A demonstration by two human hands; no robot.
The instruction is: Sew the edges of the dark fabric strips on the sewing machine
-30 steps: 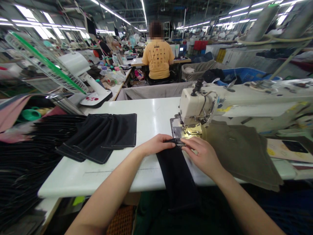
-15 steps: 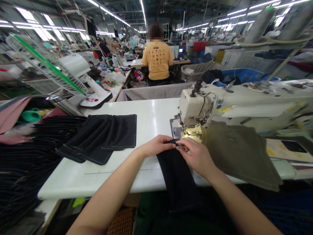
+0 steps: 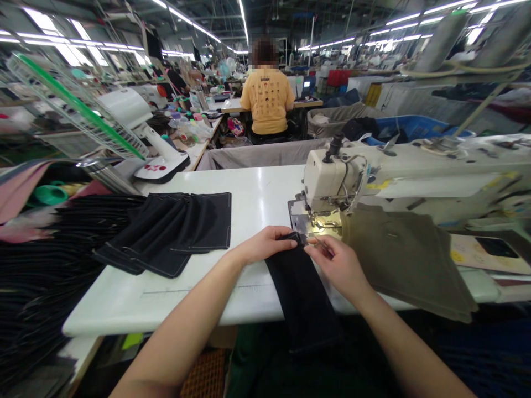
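black cloth pinched in left fingers – right fingers curled just beside it, grip there can't be told tbh, sewing machine set just beyond both

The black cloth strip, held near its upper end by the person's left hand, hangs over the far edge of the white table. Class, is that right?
Not quite: the head view shows the black cloth strip hanging over the near edge of the white table. The left hand does hold it near its upper end.
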